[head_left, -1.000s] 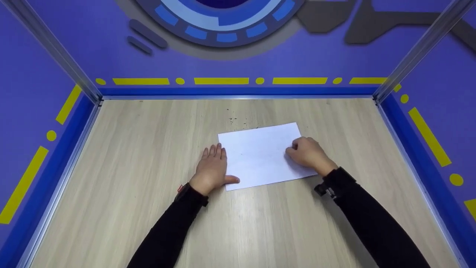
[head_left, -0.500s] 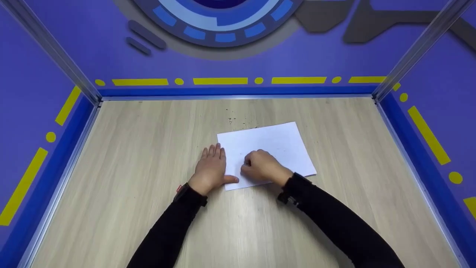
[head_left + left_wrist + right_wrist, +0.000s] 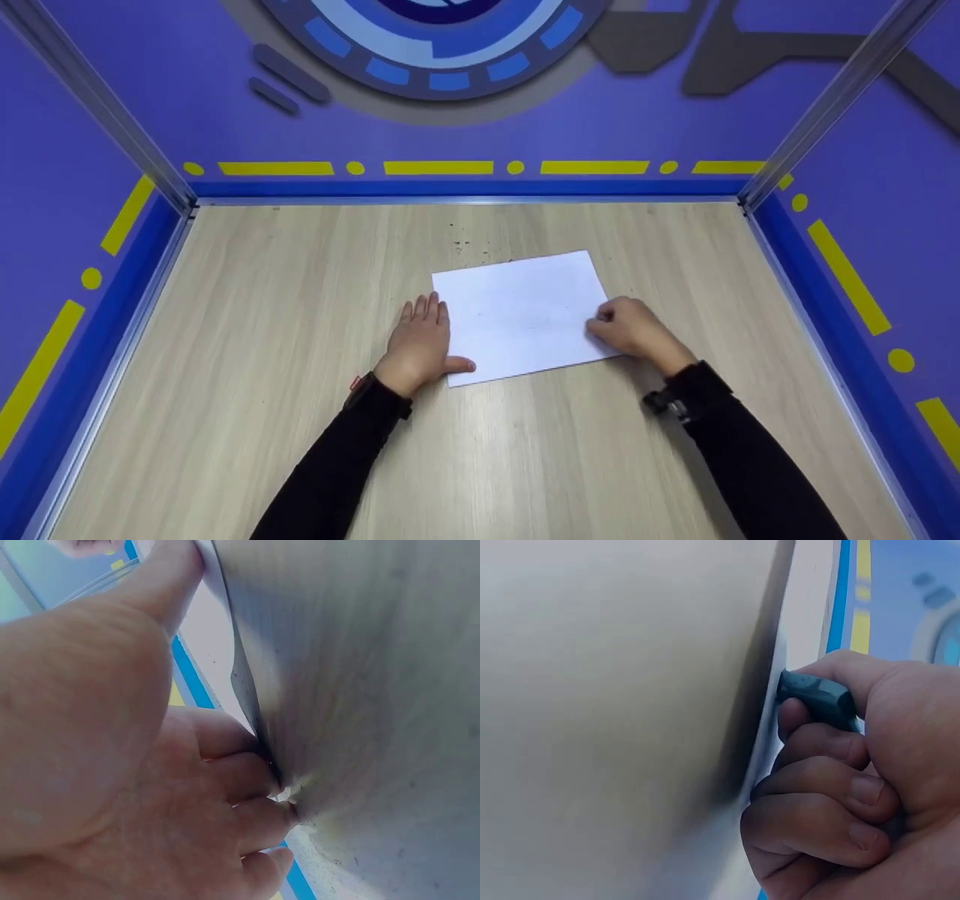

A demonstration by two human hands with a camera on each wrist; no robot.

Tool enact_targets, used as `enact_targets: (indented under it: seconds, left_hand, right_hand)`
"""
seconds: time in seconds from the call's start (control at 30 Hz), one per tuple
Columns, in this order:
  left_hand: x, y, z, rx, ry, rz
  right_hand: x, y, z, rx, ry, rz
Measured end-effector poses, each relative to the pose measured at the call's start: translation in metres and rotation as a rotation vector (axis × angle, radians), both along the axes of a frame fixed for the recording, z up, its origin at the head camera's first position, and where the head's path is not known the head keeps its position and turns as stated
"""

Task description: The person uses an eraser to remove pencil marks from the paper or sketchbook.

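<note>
A white sheet of paper (image 3: 517, 315) lies slightly turned on the wooden table. Along its left edge rests my left hand (image 3: 420, 345), fingers straight and thumb stretched over the lower left corner. My right hand (image 3: 634, 328) is at the paper's right edge with its fingers curled. In the right wrist view, thumb and index finger pinch a small dark green block that looks like an eraser (image 3: 821, 696), its end against the paper. The head view hides this eraser behind the fingers. From the left wrist, the paper edge (image 3: 232, 645) bows up slightly beside the left fingers.
Dark crumbs (image 3: 461, 242) are scattered on the table (image 3: 315, 300) beyond the paper, and a few specks dot the sheet. Blue-purple panels (image 3: 480, 135) with metal corner posts (image 3: 832, 105) enclose the table at the back and both sides.
My right hand swept left to the paper's middle with the eraser, then came back to the right edge. The left hand stayed in place on the sheet.
</note>
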State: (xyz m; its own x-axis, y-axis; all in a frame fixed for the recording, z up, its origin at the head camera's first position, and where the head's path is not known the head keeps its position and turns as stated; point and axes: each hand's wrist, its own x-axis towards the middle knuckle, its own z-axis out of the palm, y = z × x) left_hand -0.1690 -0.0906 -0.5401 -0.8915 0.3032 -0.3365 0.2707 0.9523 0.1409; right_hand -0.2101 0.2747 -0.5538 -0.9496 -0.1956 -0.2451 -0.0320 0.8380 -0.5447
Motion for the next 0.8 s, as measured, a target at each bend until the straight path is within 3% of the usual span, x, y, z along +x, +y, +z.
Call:
enact_targets:
  seconds: [0.17,0.37,0.53,0.7,0.8]
  left_hand:
    - [0.001,0.0,0.0,-0.005,0.009,0.006]
    - [0.0,0.003,-0.002,-0.004,-0.001,-0.002]
    - [-0.002,0.001,-0.001,-0.012,-0.014,-0.003]
    - [-0.002,-0.003,-0.003,-0.004,-0.009,0.005]
    - [-0.001,-0.003,-0.003,0.005,-0.003,0.002]
  right_hand:
    - [0.0,0.013,0.002,0.056,-0.028,-0.023]
    - [0.005,-0.004,0.009,0.106,0.007,-0.001]
    - [0.009,-0.055,0.013,0.061,0.087,0.117]
    - [0.012,-0.123,0.012,0.065,0.095,0.28]
    - [0.012,-0.146,0.006,0.092,0.085,0.32]
